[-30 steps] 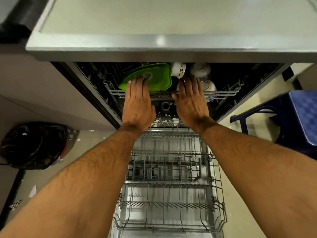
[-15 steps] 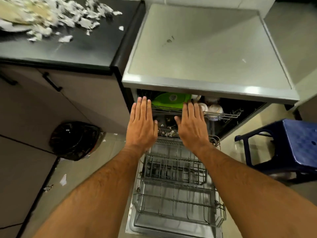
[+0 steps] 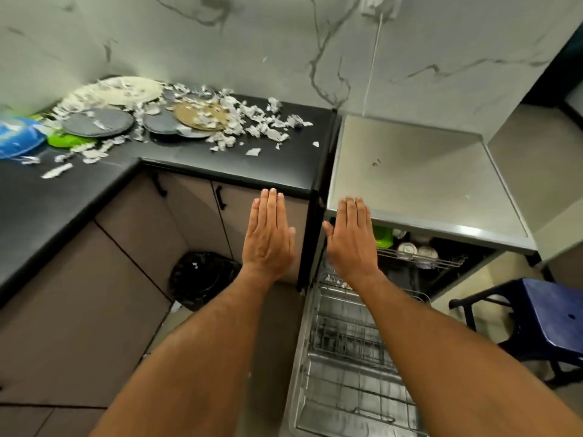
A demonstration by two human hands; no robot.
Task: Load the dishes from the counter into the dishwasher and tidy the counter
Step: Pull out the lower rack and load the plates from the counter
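Above open dishwasher, both hands flat, empty; withdrawn from upper rack, shifted left.

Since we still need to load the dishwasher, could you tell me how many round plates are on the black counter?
4 show: cream plate at back, grey plate, tan plate, dark plate between them. Paper scraps may hide more.

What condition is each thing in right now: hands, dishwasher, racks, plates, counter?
Left hand: flat, holding nothing.
Right hand: flat, holding nothing.
Dishwasher door: open, folded down.
Lower rack: pulled out, looks bare.
Upper rack: holds cups and a green dish.
Counter plates: unloaded, strewn with torn paper.
Counter: untidy.
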